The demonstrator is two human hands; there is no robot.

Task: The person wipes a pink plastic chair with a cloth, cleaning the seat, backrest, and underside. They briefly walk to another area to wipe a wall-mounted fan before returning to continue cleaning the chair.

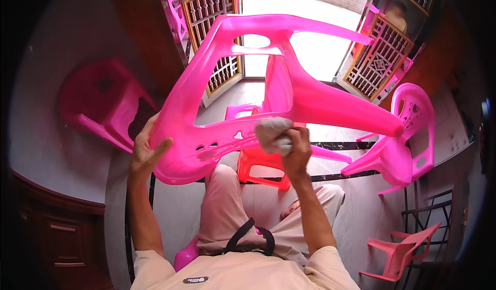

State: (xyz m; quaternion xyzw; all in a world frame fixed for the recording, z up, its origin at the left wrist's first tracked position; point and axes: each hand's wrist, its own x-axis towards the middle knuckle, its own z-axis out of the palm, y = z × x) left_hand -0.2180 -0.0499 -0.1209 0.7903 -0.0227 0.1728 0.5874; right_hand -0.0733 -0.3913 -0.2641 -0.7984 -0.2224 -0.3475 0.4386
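A pink plastic armchair (182, 96) lies on its side in front of me, its legs pointing right and its backrest towards me. My left hand (149, 148) grips the rounded top of the backrest at the left, with the thumb on the near face. In my right hand (296, 146) is a crumpled grey cloth (271, 133), blurred, against the chair at the seat end of the backrest. A red plastic stool (263, 166) stands on the floor beneath the chair, partly hidden by it.
Pink chairs stand at the left (100, 96) and right (403, 150). A small salmon-coloured chair (399, 251) is at the lower right. Ahead is a doorway between open grille doors (379, 57). Dark wooden furniture (64, 235) stands at the lower left. A person (396, 17) shows at the upper right, possibly reflected.
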